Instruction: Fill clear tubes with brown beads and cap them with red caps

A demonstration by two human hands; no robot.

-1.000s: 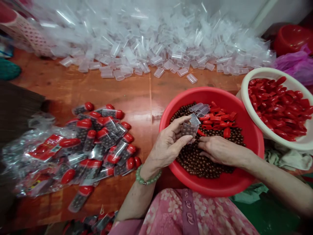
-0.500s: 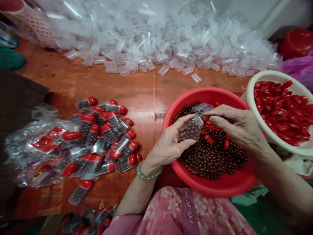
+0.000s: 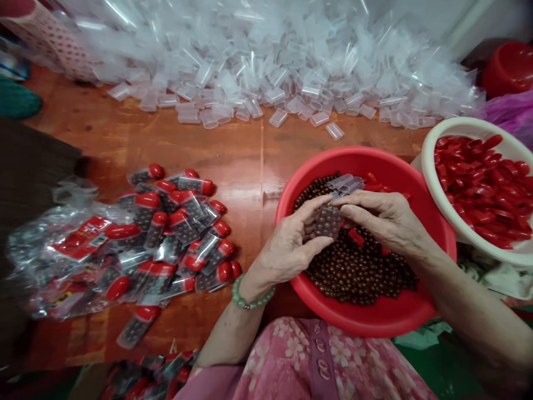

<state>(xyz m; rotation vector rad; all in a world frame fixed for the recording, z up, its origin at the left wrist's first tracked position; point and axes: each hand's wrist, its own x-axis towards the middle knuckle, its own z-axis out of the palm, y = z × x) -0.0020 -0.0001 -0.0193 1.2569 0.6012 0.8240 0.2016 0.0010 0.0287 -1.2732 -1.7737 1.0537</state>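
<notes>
My left hand [image 3: 291, 239] is closed round a clear plastic case [image 3: 328, 223] filled with small brown balls, held tilted above the red basin [image 3: 366, 325]. At the upper end of this case my right hand [image 3: 383, 216] has its thumb and fingers pressed together; what they pinch, if anything, is hidden. Under both hands lies a heap of brown balls [image 3: 360, 275] in the basin. A couple of empty clear cases [image 3: 345, 183] and some red caps [image 3: 372, 183] rest in there too, towards its far side.
A white basin [image 3: 433, 216] of red caps stands at the right. Many clear empty cases [image 3: 275, 94] are piled along the back of the table [image 3: 241, 150]. Filled, red-capped cases [image 3: 194, 208] lie at the left beside a clear plastic bag [image 3: 33, 239].
My right hand has moved left and slightly down, up to the top of the case. The left hand holds the case in nearly the same place.
</notes>
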